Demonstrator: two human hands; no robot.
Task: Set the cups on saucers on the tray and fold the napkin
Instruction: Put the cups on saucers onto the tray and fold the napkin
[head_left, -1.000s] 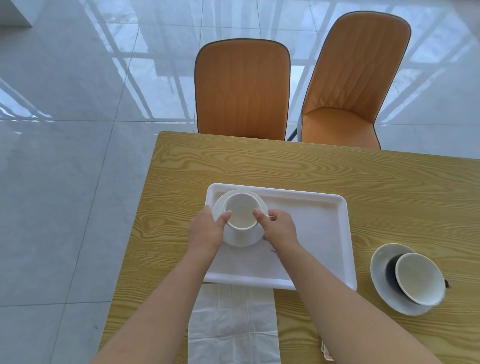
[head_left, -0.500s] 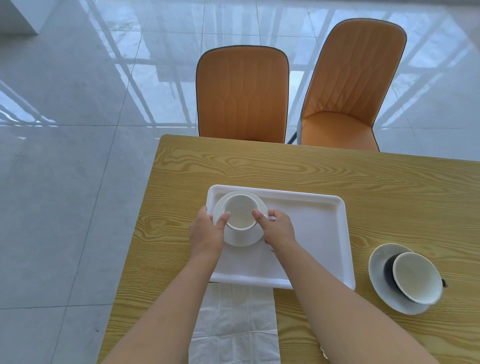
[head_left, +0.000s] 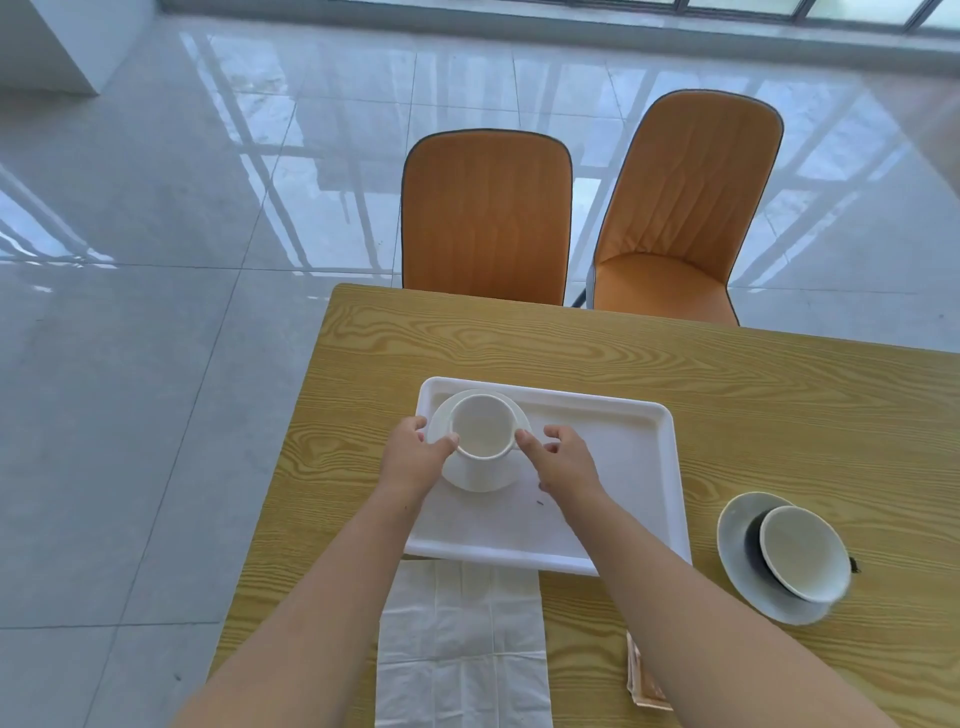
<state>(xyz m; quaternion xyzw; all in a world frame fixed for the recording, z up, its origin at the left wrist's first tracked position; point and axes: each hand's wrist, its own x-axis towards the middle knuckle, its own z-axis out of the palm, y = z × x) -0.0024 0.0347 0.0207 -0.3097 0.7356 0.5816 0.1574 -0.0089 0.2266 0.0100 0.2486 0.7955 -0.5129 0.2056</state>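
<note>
A white cup (head_left: 482, 426) stands on a white saucer (head_left: 480, 478) in the far left corner of the white tray (head_left: 628, 457). My left hand (head_left: 413, 457) curls over the saucer's left rim, its thumb against the cup's wall. My right hand (head_left: 563, 460) is at the cup's right side, thumb on the cup and fingers curled where the handle sits; the handle is hidden. A second cup (head_left: 802, 553), white inside and dark outside, lies tilted on a grey saucer (head_left: 740, 571) on the table right of the tray. The white napkin (head_left: 462, 649) lies unfolded, its far end under the tray.
The wooden table (head_left: 571, 343) ends close to the tray's left side. Two orange chairs (head_left: 485, 218) (head_left: 685, 208) stand at its far edge. A small brownish packet (head_left: 644, 680) lies near the front edge by my right forearm.
The view has tilted up and shows more floor. Both hands stay at the cup and saucer in the tray's corner, barely shifted.
</note>
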